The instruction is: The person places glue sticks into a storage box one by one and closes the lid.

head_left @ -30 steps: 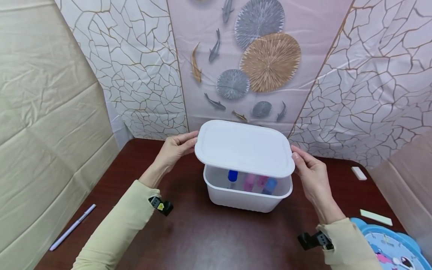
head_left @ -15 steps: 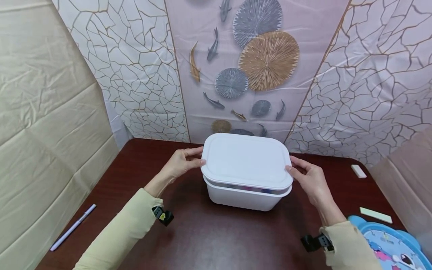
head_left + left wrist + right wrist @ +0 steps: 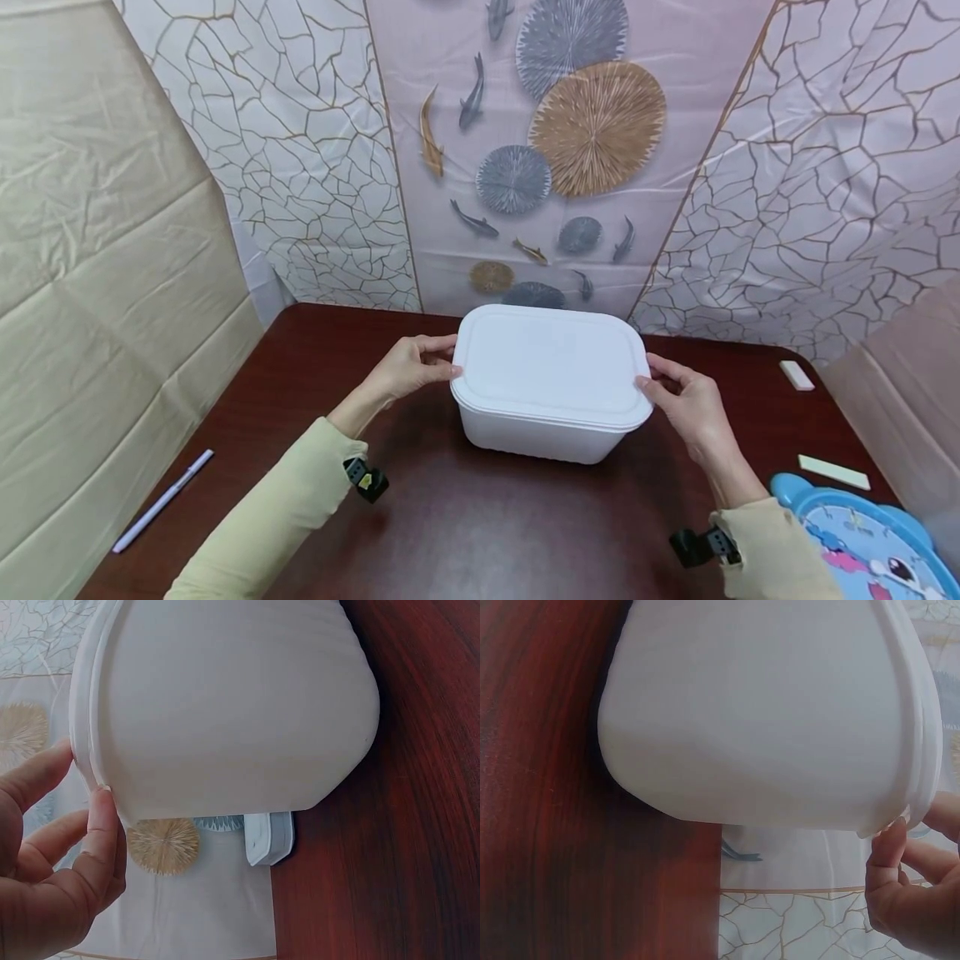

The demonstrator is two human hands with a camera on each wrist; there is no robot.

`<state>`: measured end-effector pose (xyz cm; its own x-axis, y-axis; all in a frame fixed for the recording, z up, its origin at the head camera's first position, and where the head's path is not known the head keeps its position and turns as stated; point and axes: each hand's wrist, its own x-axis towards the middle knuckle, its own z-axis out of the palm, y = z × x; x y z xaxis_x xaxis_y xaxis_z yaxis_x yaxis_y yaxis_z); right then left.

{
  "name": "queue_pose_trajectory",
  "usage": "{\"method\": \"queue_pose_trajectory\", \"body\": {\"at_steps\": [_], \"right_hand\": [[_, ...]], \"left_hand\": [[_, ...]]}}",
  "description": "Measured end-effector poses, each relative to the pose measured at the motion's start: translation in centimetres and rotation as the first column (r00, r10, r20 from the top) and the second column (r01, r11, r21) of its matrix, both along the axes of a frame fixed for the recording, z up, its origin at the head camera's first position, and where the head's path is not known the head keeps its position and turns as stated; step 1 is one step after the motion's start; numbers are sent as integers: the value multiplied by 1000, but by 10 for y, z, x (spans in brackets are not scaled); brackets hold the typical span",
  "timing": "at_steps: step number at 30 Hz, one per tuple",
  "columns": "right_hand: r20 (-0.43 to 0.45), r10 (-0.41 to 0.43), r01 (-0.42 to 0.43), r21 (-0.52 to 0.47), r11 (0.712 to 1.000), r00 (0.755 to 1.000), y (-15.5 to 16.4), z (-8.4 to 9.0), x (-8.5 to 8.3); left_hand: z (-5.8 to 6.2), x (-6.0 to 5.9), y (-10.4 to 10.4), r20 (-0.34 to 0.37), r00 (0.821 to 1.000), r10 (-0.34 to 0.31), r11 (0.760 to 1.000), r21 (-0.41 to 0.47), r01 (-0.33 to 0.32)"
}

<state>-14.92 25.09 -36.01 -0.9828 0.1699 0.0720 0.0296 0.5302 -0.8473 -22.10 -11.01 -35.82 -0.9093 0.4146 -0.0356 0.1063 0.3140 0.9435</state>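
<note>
A white box (image 3: 536,433) sat upright in the middle of the counter (image 3: 480,533), its long side running left to right. The lid (image 3: 550,367) lay flat on top. The left hand (image 3: 408,371) and right hand (image 3: 686,400) pinched the lid's two ends with curled fingers (image 3: 101,825).

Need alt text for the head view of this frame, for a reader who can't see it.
A person's left hand and right hand grip opposite ends of the white lid sitting on a white plastic tub on a dark wood table. A pen lies far left; a blue toy clock sits at right.
</note>
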Motion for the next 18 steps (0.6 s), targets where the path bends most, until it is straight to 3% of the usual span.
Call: {"method": "queue_pose_trajectory", "body": {"at_steps": [7, 18], "right_hand": [[46, 13, -12, -10, 1000, 999, -3, -4, 3], [48, -9, 10, -17, 1000, 999, -6, -8, 8]], "left_hand": [[-1, 1, -2, 26, 999, 24, 998, -58, -23], [-6, 3, -3, 64, 998, 10, 1000, -6, -9]]}}
